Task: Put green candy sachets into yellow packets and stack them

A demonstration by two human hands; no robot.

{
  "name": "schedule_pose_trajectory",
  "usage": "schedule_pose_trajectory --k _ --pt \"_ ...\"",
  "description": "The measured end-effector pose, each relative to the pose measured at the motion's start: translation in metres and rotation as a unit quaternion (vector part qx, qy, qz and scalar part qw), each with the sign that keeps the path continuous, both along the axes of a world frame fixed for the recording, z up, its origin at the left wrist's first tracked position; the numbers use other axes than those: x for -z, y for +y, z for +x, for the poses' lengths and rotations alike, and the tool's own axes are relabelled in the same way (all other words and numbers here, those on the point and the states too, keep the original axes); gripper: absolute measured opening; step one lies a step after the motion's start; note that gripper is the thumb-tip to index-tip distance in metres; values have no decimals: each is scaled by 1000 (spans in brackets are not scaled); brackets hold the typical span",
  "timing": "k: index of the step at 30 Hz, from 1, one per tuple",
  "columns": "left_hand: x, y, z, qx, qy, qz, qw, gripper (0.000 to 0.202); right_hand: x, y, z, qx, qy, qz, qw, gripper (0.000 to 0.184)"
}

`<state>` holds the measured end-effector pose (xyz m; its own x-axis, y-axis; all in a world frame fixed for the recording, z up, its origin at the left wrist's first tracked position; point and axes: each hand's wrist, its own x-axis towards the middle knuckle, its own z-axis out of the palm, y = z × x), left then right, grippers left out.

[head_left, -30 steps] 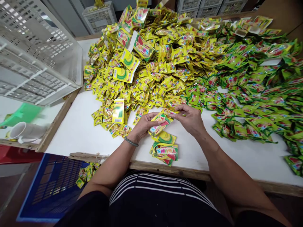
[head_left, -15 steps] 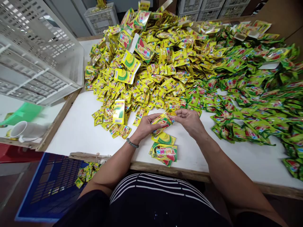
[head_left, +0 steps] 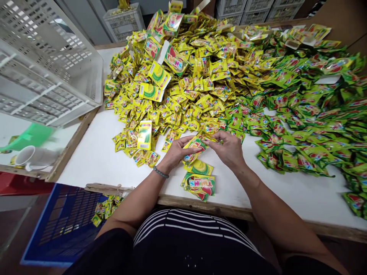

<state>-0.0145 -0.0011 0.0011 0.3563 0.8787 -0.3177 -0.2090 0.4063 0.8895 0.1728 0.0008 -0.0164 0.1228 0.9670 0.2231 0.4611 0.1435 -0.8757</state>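
Under the bench's (head_left: 275,202) wooden edge, on the left, sits a blue crate (head_left: 46,262) with packets in it, and on the white top just inside that edge lie a few flat cartons (head_left: 202,185). Beyond these the left hand (head_left: 175,153) is closed on a box (head_left: 195,146) and the right hand (head_left: 229,149) pinches its upper end. Farther back, yellow packets (head_left: 213,65) heap beside green packets (head_left: 304,110), with a mug (head_left: 37,157) and white basket (head_left: 93,95) to the left and stacked crates (head_left: 255,11) behind the bench.
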Motion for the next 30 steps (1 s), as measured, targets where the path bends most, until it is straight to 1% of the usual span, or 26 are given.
schedule_pose_trajectory --k 2,4,6,8,10,12,13,15,16,17,18,20,21,22,24,26,28,30 --pt "-1 1 0 14 -5 -22 1000 56 0 0 1 -22 59 -52 997 28" --pt "-2 2 0 36 -9 -54 998 59 2 2 6 -73 112 -110 985 32" --pt "-2 2 -2 52 -14 -78 995 60 4 5 13 -120 123 -140 975 31" --pt "-2 2 -2 59 -19 -85 994 61 5 7 17 -134 94 -128 978 27" --pt "-2 0 -2 71 -25 -85 994 64 4 7 18 -116 51 -99 987 21" --pt "-1 -2 -1 87 -30 -83 992 69 1 5 17 -110 22 -91 990 18" --pt "0 -3 0 90 -27 -78 992 70 0 4 17 -122 14 -98 988 20" --pt "1 -3 1 81 -14 -57 995 69 -4 2 18 -170 8 -110 979 29" --pt "2 -2 2 71 -4 -41 997 68 -5 2 18 -183 7 -99 978 33" --pt "3 -2 3 61 8 -24 998 68 -6 3 19 -179 4 -74 981 34" --pt "4 -1 3 51 19 -6 998 67 -6 3 19 -156 1 -42 987 33" --pt "4 0 3 40 38 28 998 67 -2 6 18 -86 -11 18 996 28" --pt "4 0 4 39 46 42 997 67 1 7 17 -59 -19 34 997 25" --pt "3 0 4 39 53 53 996 66 4 7 16 -48 -28 40 998 23" --pt "3 -1 4 44 64 66 995 60 10 8 13 -61 -43 35 997 21" --pt "3 -2 5 47 73 76 993 54 14 7 11 -93 -51 21 994 20" --pt "4 -3 6 42 77 81 993 49 15 6 9 -128 -53 0 990 21" --pt "6 -4 8 32 76 75 994 50 14 5 7 -154 -56 -14 986 23"
